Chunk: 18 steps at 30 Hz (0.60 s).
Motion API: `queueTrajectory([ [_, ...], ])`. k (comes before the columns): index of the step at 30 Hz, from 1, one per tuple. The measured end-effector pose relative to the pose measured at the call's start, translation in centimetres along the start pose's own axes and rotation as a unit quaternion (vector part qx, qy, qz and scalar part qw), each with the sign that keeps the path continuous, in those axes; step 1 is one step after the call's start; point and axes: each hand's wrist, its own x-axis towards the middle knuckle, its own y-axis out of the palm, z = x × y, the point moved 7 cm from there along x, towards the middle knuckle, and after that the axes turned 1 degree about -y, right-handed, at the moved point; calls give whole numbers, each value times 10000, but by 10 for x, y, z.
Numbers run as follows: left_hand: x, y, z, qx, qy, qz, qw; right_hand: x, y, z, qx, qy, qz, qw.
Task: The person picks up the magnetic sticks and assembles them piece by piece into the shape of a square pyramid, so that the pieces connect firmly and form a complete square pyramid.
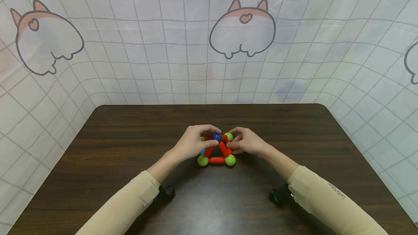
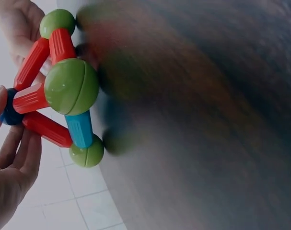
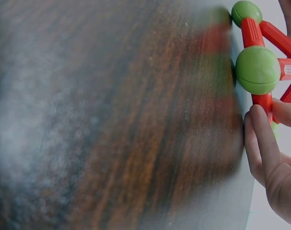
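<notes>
A pyramid-shaped frame of toy rods and balls stands on the table. Its dark blue ball (image 1: 216, 137) is at the top, where my left hand (image 1: 191, 143) pinches it between thumb and fingers. Red rods slope down from it to green balls at the base corners, among them the front left ball (image 1: 203, 160) and front right ball (image 1: 230, 160). A red rod (image 1: 216, 160) joins these two; a light blue rod (image 2: 79, 129) forms the left side. My right hand (image 1: 248, 141) pinches the red base rod (image 3: 262, 101) on the right side, which its fingers partly hide.
The dark wooden table (image 1: 215, 206) extends around the frame on all sides. Behind it hangs a white gridded cloth (image 1: 156, 64) with cartoon animal prints. Black wrist devices, one on the left (image 1: 166, 193) and one on the right (image 1: 279, 194), sit below the forearms.
</notes>
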Motion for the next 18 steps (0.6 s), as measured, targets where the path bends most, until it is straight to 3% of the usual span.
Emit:
queueTrajectory([
  [18,-2,0,2,27,99,14,9999,3,1,-1,65,-27,32,10000],
])
